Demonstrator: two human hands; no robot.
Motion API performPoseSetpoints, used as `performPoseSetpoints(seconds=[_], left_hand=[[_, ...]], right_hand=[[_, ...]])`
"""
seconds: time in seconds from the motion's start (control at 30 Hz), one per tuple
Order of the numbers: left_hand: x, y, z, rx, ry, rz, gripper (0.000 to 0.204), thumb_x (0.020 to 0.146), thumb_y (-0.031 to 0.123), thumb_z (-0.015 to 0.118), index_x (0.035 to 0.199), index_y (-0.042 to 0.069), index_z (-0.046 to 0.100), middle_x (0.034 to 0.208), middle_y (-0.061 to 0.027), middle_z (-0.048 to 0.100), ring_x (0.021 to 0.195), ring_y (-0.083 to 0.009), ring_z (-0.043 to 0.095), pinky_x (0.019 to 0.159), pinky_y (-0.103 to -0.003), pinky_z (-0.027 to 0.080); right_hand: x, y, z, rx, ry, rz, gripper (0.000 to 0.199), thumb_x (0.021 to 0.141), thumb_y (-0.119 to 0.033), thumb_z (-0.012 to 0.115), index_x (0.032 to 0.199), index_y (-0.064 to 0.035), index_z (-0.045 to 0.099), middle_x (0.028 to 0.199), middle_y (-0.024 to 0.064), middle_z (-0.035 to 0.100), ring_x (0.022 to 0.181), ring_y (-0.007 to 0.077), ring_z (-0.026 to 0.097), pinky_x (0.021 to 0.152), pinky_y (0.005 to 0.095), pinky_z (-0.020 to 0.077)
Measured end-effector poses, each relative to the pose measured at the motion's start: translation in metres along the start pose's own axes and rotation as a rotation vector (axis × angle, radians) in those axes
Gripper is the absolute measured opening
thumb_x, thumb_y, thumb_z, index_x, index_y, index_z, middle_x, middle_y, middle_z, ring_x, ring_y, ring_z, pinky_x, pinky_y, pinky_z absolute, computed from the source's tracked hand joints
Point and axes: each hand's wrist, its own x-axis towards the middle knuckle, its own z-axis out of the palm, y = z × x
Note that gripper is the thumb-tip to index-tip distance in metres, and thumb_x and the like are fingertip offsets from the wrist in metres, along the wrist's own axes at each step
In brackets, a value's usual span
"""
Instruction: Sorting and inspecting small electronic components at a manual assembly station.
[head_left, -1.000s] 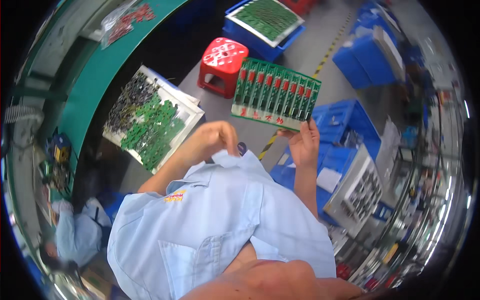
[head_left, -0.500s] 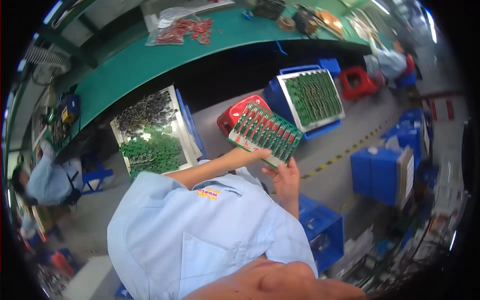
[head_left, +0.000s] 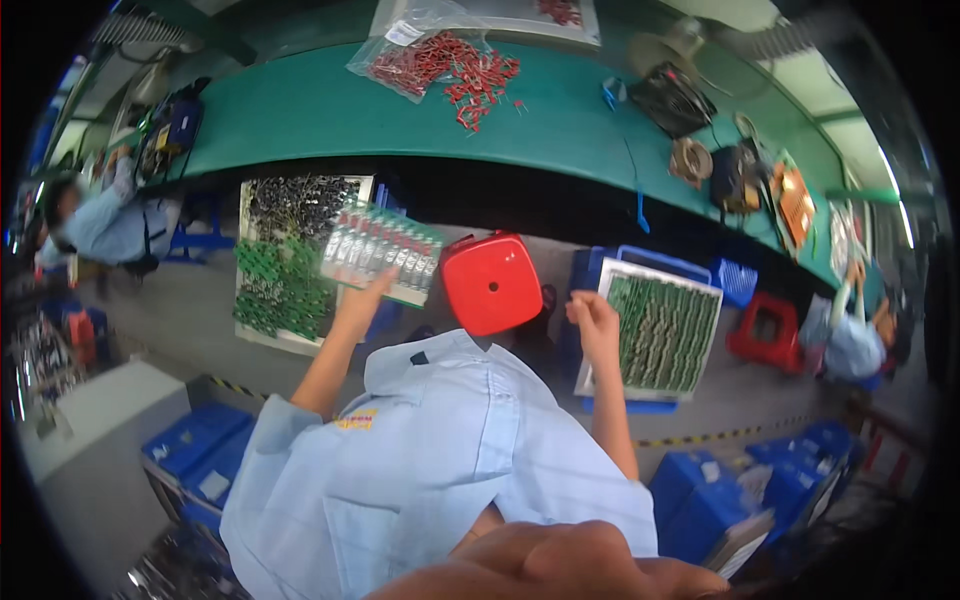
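Circuit board panel: we're pinching its near edge in our left hand, right hand loosely curled, holding nothing; that one-edge hold is probably risking a drop onto the tray beneath.

Glossy red plastic stool

Stool between trays — bench behind, crates left

Clear plastic bag of small red parts lay on green bench, white label at its top. Second clear bag of red parts at far bench edge.
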Motion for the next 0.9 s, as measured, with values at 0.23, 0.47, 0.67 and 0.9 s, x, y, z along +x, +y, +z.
performPoseSetpoints(seconds=[0.23, 0.47, 0.67, 0.9], left_hand=[[0.009, -0.009, 0.067, -0.339, 0.190, -0.186, 0.044, 0.096, 0.019, 0.076, 0.133, 0.000, 0.062, 0.116, -0.0136, 0.070, 0.104, -0.0175, 0.065, 0.093, -0.030, 0.052], [0.116, 0.008, 0.103, -0.600, 0.158, -0.167, 0.044, 0.094, 0.010, 0.075, 0.135, 0.001, 0.063, 0.116, -0.0123, 0.072, 0.103, -0.0186, 0.067, 0.090, -0.032, 0.053], [0.291, -0.074, 0.102, -0.501, -0.247, 0.186, 0.044, 0.091, -0.001, 0.072, 0.133, 0.002, 0.064, 0.114, -0.0067, 0.073, 0.096, -0.0178, 0.068, 0.085, -0.031, 0.057], [0.308, -0.092, 0.124, -0.694, -0.342, 0.252, 0.050, 0.093, -0.003, 0.068, 0.141, 0.006, 0.058, 0.123, -0.0085, 0.071, 0.102, -0.0194, 0.069, 0.090, -0.032, 0.056]], right_hand=[[0.295, -0.108, 0.031, -0.349, -0.266, -0.582, 0.011, 0.095, -0.010, 0.066, 0.098, -0.0019, 0.073, 0.085, 0.0060, 0.070, 0.071, 0.0179, 0.058, 0.069, 0.0311, 0.0496], [0.456, -0.088, 0.107, -0.394, -0.302, -0.650, 0.010, 0.092, -0.009, 0.068, 0.098, -0.0028, 0.071, 0.085, 0.0071, 0.069, 0.072, 0.0205, 0.061, 0.070, 0.0343, 0.0518], [0.449, -0.071, 0.109, -0.853, -0.372, -0.711, 0.013, 0.090, -0.005, 0.070, 0.102, -0.0033, 0.069, 0.082, 0.0069, 0.066, 0.070, 0.0182, 0.060, 0.068, 0.0329, 0.0520], [0.416, -0.086, 0.086, -0.271, -0.368, -0.375, 0.013, 0.092, 0.001, 0.069, 0.105, -0.0008, 0.068, 0.084, 0.0046, 0.066, 0.069, 0.0135, 0.057, 0.066, 0.0279, 0.0515]])
